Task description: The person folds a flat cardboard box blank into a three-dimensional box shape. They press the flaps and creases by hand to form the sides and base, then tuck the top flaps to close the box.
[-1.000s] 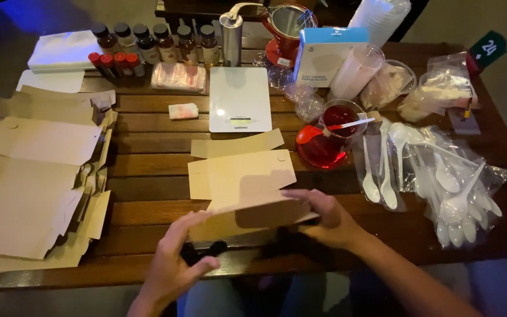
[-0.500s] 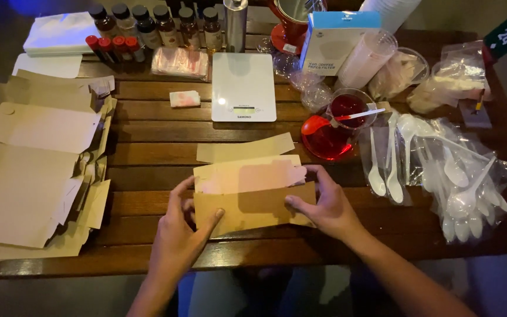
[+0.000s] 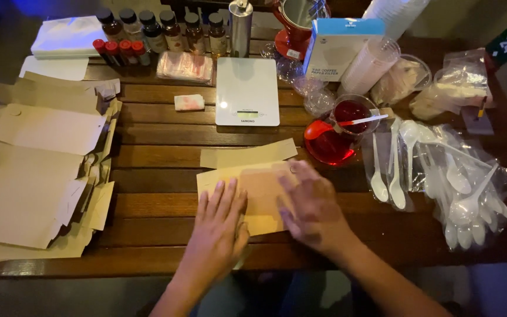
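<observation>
A dark wooden table fills the view, and the light is dim. In the middle, close to the person, lies a flat brown card piece. The left hand lies flat on its left part, fingers straight and spread, gripping nothing. The right hand is on its right part and looks blurry; it seems open and flat too, pressing down. It looks like the step of pressing the card flat along a fold. The next move likely calls for keeping the edges lined up and pushing evenly so the crease is straight. At about 12 o'clock from the card sits a white kitchen scale. At 9 o'clock is a pile of flat brown card sheets. At about 2 o'clock stands a glass cup of red drink, and at 3 o'clock lie white plastic spoons in clear bags. At 11 o'clock, far back, is a row of small brown bottles.
</observation>
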